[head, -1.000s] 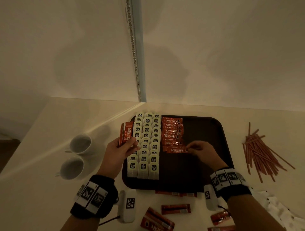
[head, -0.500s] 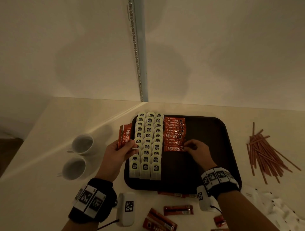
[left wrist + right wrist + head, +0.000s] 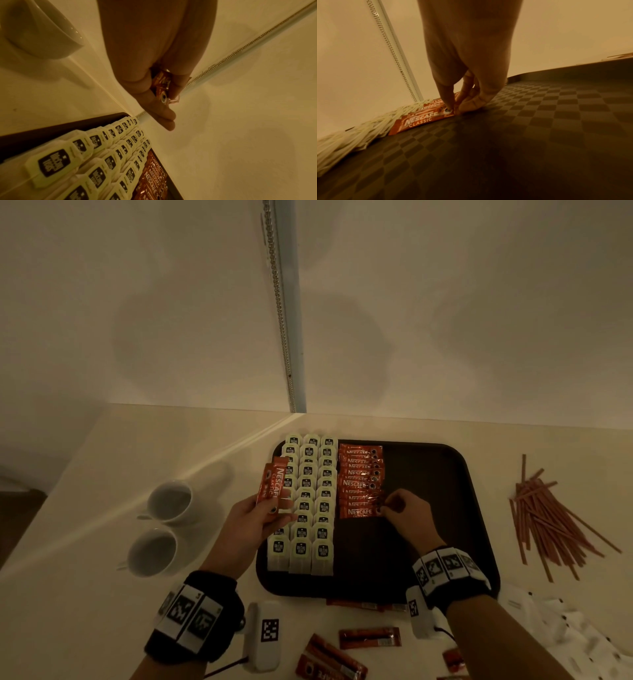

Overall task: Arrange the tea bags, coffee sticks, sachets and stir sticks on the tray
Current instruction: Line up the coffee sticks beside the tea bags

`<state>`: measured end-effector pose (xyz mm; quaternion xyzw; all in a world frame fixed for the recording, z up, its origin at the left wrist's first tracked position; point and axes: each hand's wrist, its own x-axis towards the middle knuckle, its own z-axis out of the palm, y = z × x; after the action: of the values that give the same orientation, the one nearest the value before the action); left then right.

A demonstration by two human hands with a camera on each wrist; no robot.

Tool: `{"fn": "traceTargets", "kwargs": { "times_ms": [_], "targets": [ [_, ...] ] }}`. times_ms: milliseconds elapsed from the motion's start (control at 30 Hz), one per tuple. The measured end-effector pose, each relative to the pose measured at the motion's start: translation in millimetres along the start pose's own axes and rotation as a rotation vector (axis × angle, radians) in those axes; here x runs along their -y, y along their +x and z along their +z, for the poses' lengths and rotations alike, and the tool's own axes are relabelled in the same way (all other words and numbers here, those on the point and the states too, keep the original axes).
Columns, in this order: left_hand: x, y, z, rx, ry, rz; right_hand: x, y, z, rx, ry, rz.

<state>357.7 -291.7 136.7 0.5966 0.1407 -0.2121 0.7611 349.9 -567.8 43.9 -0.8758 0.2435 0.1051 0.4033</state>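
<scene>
A dark tray holds three columns of white tea bags on its left side. Beside them lies an overlapping column of red coffee sticks. My right hand pinches the right end of the nearest coffee stick in that column, thumb on top, the stick flat on the tray. My left hand hovers over the tray's left edge and grips a few spare coffee sticks upright. The left wrist view shows those spare sticks between the fingers, above the tea bags.
Two white cups stand left of the tray. A pile of brown stir sticks lies on the table to the right. Loose coffee sticks lie in front of the tray, white sachets at the lower right. A wall stands close behind.
My right hand has slid the nearest coffee stick a little away from me, tighter against the column. My left hand has kept hold of its spare sticks.
</scene>
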Motion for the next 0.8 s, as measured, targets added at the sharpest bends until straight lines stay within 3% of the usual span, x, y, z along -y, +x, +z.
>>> {"fn": "traceTargets", "kwargs": {
  "times_ms": [300,400,500,600,800],
  "targets": [
    [-1.0,5.2,6.6,0.032,0.095,0.027,5.3,-4.0,-3.2,-0.035,0.04,0.044],
    [-8.7,6.5,9.9,0.045,0.145,0.026,25.7,-16.1,-9.0,-0.056,0.185,-0.07],
    [-16.9,6.0,16.1,0.078,0.301,0.081,65.7,-41.7,-17.9,0.209,0.527,-0.233],
    [-25.6,4.4,23.5,0.092,0.453,0.174,94.7,-59.8,-18.6,0.454,0.695,-0.304],
    [-32.5,1.8,30.1,0.061,0.449,0.28,110.8,-67.7,-10.4,0.461,0.943,-0.205]
  ]
}}
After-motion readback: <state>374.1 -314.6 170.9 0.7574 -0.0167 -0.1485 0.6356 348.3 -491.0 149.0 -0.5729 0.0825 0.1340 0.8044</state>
